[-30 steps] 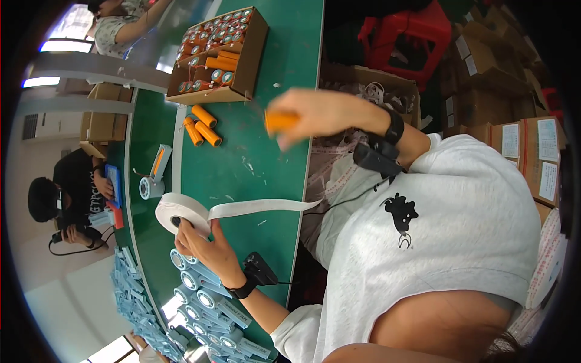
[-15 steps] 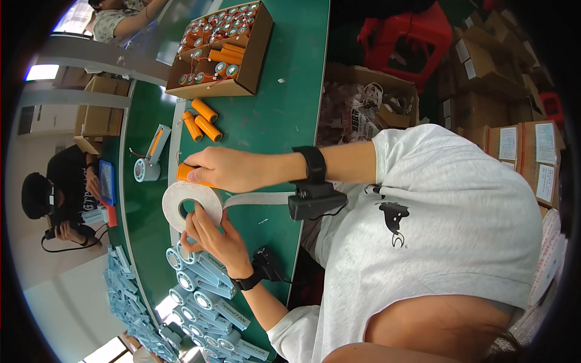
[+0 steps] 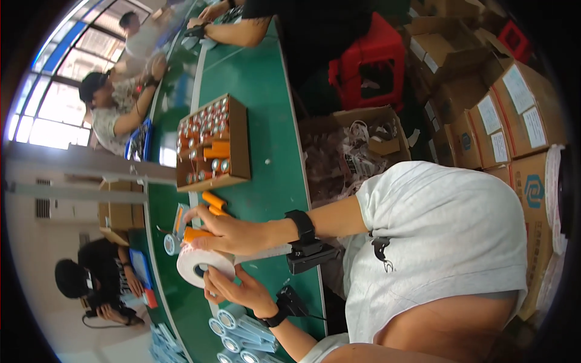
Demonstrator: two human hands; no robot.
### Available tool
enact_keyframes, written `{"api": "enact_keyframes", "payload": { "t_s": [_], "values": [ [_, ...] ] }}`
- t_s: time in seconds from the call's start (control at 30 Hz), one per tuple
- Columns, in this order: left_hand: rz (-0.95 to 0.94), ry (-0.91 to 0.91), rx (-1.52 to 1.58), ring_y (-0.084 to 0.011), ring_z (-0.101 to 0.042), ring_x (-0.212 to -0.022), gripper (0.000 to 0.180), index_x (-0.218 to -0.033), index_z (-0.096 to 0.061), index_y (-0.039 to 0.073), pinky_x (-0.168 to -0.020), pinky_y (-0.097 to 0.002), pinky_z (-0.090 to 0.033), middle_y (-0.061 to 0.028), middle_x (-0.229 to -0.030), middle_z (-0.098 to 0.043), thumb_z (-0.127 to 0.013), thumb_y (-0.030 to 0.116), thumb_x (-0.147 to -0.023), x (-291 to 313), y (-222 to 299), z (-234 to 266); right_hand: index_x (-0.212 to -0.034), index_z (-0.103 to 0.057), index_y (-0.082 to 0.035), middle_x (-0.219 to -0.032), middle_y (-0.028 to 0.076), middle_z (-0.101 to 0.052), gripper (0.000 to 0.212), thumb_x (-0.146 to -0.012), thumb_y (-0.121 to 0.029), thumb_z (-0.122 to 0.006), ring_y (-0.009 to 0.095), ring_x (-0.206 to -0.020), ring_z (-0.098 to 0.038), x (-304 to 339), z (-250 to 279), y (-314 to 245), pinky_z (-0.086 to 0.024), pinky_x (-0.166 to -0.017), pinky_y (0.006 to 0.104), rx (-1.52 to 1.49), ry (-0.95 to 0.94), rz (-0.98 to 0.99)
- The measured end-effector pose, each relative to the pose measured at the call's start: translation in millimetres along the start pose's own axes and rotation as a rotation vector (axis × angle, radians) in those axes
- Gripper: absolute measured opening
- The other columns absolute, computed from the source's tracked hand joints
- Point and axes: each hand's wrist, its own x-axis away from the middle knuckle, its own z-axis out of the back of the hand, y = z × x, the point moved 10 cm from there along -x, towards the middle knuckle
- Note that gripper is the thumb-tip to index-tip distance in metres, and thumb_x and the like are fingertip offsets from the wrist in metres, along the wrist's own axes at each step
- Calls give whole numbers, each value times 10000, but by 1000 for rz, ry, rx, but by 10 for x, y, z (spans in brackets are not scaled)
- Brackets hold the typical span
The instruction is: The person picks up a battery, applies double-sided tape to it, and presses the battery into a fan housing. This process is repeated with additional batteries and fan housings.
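Note:
My right hand (image 3: 233, 234), the upper one in the picture, is closed around an orange cylindrical battery (image 3: 193, 234) beside a white tape roll (image 3: 189, 266). Its thumb rests at the roll's upper edge, and the index finger is lifted. My left hand (image 3: 245, 293), lower down, grips the roll with fingertips in its core hole. A pale tape strip (image 3: 269, 251) runs from the roll toward my body, partly behind my right wrist. Loose orange batteries (image 3: 213, 199) lie just beyond my right hand. A light-blue handheld fan (image 3: 172, 243) lies past the held battery.
An open cardboard box (image 3: 239, 154) of orange batteries stands on the green table (image 3: 275, 181). Several light-blue fan bodies (image 3: 242, 333) lie near my left forearm. A scrap-filled carton (image 3: 354, 145) and a red stool (image 3: 372, 66) stand beside the table. Co-workers sit around it.
The view has swung, so hands, roll and table sit lower in the picture and more co-workers show. My right index finger has lifted; both hands keep hold of the roll and battery.

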Motion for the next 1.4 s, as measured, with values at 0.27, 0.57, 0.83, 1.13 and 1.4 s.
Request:
{"api": "enact_keyframes", "payload": {
  "t_s": [0.27, 0.57, 0.83, 1.13, 1.4],
  "values": [
    [-139, -35, -36, -285, -455, -959, 449, -1138, -475, -61, -851, -396, -264, -170, -1001, -540, -611, 202, -801, -215, 153, -2, -923, -500, 16, -882, 99, -587, 291, -896, -273, -475, 148, -743, -561, -175, -25, 201, -429, -661, 261, -200, -87, -185],
    [216, 79, 26, -329, -456, -890, 460, -1057, -504, -82, -786, -402, -293, -198, -941, -539, -632, 268, -787, -93, 212, 26, -874, -505, -11, -833, 135, -611, 204, -879, -211, -466, 187, -800, -597, -220, 40, 98, -479, -648, 296, -766, 221, -184],
    [87, -500, 231, -371, -429, -1081, 428, -1110, -483, -51, -961, -419, -256, -177, -1172, -489, -620, 180, -776, 459, 515, -599, -1024, -448, 19, -1166, 265, -465, 279, -883, -220, -476, 337, -1094, -487, -772, 571, -251, -363, -974, 414, -1092, -1, 121],
    [113, -815, -470, -323, -434, -1119, 719, -1189, -486, 95, -930, -395, -354, -152, -1191, -485, -684, -85, -521, 456, -1239, 336, -1185, -456, 20, -1248, 224, -429, 403, -836, -156, -552, 293, -1140, -463, 43, -71, -56, -369, -961, 348, -724, -743, 2],
    [480, -889, -31, -259, -472, -914, 748, -1209, -475, 111, -840, -361, -383, -98, -948, -536, -715, -48, -519, 670, -1239, 300, -1152, -515, -4, -1035, 172, -583, 405, -756, -16, -601, 246, -1008, -570, 117, -214, 0, -483, -784, 278, -268, -725, -24]
  ]
}}
